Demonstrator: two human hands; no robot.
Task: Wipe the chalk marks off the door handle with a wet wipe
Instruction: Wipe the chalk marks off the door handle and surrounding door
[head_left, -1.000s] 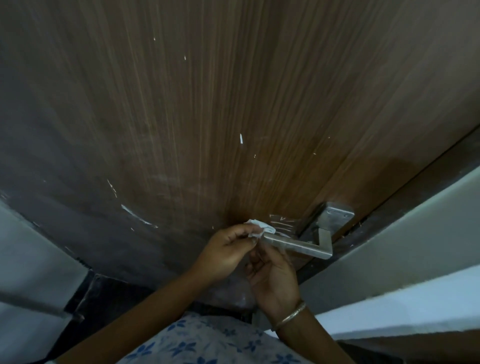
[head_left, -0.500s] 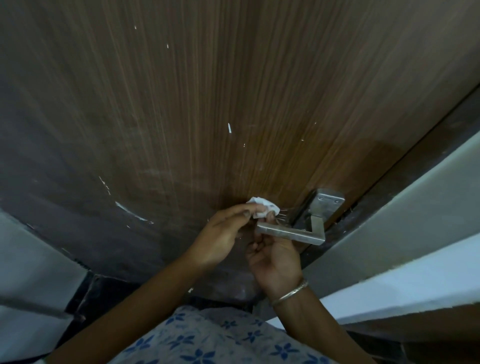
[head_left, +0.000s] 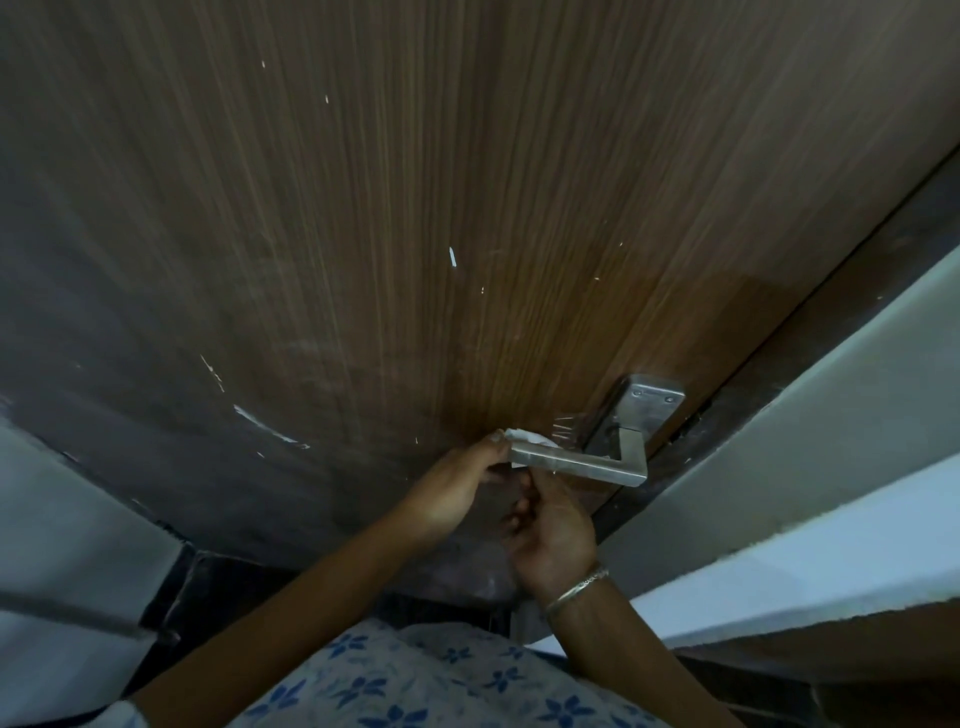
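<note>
Handle (head_left: 587, 464): a square steel lever sitting low on the right of the door (head_left: 415, 208), its bar running left from a bent neck under a screwed plate (head_left: 652, 402). Wipe (head_left: 524, 437) is showing as a small white wad at the bar's free left end, pressed on the far side of the lever and partly hidden by it. Left hand (head_left: 457, 491) is reaching up from the near left, fingertips (head_left: 496, 441) pinching closed on the wipe right at the bar's tip. Right hand (head_left: 553, 535) is cupping just below the bar, fingers curled inward toward the palm; whether it is touching the lever or gripping anything cannot be told from this angle. A metal bangle (head_left: 576, 590) is circling the right wrist. Faint white chalk strokes (head_left: 566, 423) are lying on the wood between wipe and plate; whether any are on the metal itself is unclear. Other white flecks and a longer smear (head_left: 265, 428) are scattered across the brown panel to the left. A pale wall (head_left: 831, 415) is running along the door's right edge. A blue floral garment (head_left: 415, 680) is filling the near bottom of the view.
</note>
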